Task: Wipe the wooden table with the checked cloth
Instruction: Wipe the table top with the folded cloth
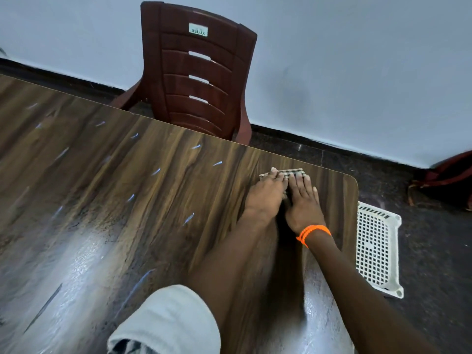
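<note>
The wooden table [127,187] fills the left and middle of the view, its surface glossy with streaks of reflected light. A folded checked cloth [293,172] lies near the table's far right corner, and only its far edge shows past my fingers. My left hand [265,198] and my right hand [304,203] lie flat side by side on top of it, fingers together, pressing it onto the wood. An orange thread band circles my right wrist.
A dark brown plastic chair [199,72] stands behind the table's far edge against a pale wall. A white perforated plastic basket [375,251] lies on the dark floor just right of the table. A dark red bag [444,182] sits at the far right.
</note>
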The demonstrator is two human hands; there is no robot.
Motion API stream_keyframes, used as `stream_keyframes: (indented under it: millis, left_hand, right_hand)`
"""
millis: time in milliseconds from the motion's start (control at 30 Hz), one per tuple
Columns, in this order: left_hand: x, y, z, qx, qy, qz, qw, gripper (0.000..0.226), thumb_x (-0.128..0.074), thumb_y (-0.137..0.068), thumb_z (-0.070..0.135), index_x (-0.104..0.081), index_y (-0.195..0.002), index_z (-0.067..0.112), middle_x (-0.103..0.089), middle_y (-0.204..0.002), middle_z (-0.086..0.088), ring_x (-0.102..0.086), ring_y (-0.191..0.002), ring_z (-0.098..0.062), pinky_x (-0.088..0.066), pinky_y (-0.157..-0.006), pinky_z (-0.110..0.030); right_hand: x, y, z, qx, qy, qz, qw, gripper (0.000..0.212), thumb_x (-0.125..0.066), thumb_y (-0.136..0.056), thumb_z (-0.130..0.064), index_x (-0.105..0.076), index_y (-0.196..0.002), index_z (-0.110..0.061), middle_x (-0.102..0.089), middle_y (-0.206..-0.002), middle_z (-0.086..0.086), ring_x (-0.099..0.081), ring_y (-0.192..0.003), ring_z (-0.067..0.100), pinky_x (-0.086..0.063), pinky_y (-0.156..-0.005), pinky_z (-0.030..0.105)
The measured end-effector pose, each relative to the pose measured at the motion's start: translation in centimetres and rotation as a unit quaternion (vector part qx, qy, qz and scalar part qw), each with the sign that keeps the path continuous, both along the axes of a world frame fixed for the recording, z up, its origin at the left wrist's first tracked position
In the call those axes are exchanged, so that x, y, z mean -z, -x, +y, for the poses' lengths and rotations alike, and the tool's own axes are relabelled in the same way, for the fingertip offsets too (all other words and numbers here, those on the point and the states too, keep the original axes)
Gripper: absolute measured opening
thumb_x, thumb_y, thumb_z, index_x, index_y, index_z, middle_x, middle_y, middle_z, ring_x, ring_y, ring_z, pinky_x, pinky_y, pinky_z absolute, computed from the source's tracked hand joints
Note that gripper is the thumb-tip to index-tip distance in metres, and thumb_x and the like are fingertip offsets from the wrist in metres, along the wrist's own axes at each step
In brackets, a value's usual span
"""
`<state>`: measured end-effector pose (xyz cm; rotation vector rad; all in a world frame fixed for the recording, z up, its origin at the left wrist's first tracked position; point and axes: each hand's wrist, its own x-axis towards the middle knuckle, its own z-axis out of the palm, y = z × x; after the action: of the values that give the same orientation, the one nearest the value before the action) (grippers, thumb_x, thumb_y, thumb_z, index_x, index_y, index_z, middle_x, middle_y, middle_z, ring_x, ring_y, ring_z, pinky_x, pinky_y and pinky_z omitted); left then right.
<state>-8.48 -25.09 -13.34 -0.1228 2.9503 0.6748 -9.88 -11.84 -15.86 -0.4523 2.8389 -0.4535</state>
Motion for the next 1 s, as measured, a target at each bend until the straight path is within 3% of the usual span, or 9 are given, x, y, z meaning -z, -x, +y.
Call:
stream_keyframes:
  millis: [167, 333, 500, 600, 733, 833, 1000]
  left_hand:
    - [0.3, -0.5, -5.2, -0.038, 0.024, -0.015, 0.999, 0.039, -0.041, -0.103, 0.027, -0.048, -0.141, 0.021, -0.035, -0.157, -0.004, -0.049, -0.134, -0.027, -0.048, -0.103, -0.042]
    - [0.8, -4.8, -6.6, -0.044, 0.027, -0.013, 0.999, 0.046, -0.038, -0.103, 0.025, -0.04, -0.149, 0.025, -0.032, -0.16, 0.002, -0.03, -0.147, -0.017, -0.04, -0.112, -0.037]
    - [0.8, -6.8, -2.7, 0.059, 0.03, 0.01, 0.998, 0.052, -0.038, -0.102, 0.014, -0.032, -0.153, 0.022, -0.026, -0.162, 0.002, -0.011, -0.153, -0.016, -0.024, -0.121, -0.031]
    - [-0.1, -3.7, -0.1, 0.091, 0.045, 0.02, 0.995, 0.047, -0.038, -0.103, 0.018, -0.038, -0.15, 0.02, -0.028, -0.161, -0.002, -0.023, -0.15, -0.02, -0.037, -0.115, -0.034]
    - [-0.9, 1.6, 0.9, 0.034, 0.012, 0.004, 0.999, 0.03, -0.045, -0.102, 0.024, -0.055, -0.13, 0.019, -0.043, -0.149, -0.004, -0.055, -0.125, -0.027, -0.051, -0.092, -0.04]
    - [-0.6, 4.2, -0.5, 0.008, 0.013, 0.015, 1.0, 0.024, -0.046, -0.102, 0.023, -0.058, -0.122, 0.017, -0.052, -0.139, -0.004, -0.06, -0.118, -0.027, -0.051, -0.088, -0.039]
    - [0.1, 5.1, -5.8, -0.009, 0.027, 0.01, 1.0, 0.028, -0.04, -0.103, 0.026, -0.059, -0.121, 0.018, -0.051, -0.139, -0.007, -0.058, -0.12, -0.03, -0.052, -0.094, -0.041]
  right_hand:
    - [0.4, 1.2, -5.1, -0.07, 0.015, -0.003, 0.997, 0.061, -0.035, -0.102, -0.035, -0.011, -0.157, -0.022, -0.004, -0.166, -0.003, 0.007, -0.153, 0.016, 0.003, -0.122, 0.037]
    - [0.3, -2.9, -5.8, -0.111, 0.034, 0.012, 0.993, 0.061, -0.036, -0.103, -0.035, -0.013, -0.157, -0.02, -0.006, -0.166, -0.003, 0.007, -0.152, 0.015, 0.002, -0.123, 0.035]
    - [-0.2, -6.4, -0.8, -0.074, 0.022, 0.045, 0.996, 0.061, -0.039, -0.102, -0.039, -0.017, -0.156, -0.022, -0.007, -0.164, -0.007, 0.005, -0.152, 0.01, -0.003, -0.125, 0.034]
    - [-0.2, -4.8, 1.8, -0.026, -0.001, 0.052, 0.998, 0.062, -0.038, -0.102, -0.04, -0.016, -0.157, -0.02, -0.008, -0.165, -0.005, 0.002, -0.153, 0.012, -0.007, -0.125, 0.038]
    - [0.0, 0.4, 2.0, 0.02, -0.004, 0.033, 0.999, 0.062, -0.037, -0.103, -0.039, -0.013, -0.157, -0.019, -0.006, -0.166, -0.001, 0.001, -0.153, 0.016, -0.003, -0.125, 0.039]
    - [0.1, 3.6, -0.3, 0.023, 0.013, 0.014, 1.0, 0.06, -0.036, -0.104, -0.037, -0.014, -0.157, -0.018, -0.003, -0.166, 0.0, 0.004, -0.153, 0.017, -0.001, -0.124, 0.04]
    - [0.3, 5.8, -5.8, -0.019, 0.017, 0.01, 1.0, 0.061, -0.036, -0.103, -0.036, -0.013, -0.157, -0.018, -0.003, -0.166, 0.001, 0.005, -0.153, 0.019, 0.001, -0.124, 0.04]
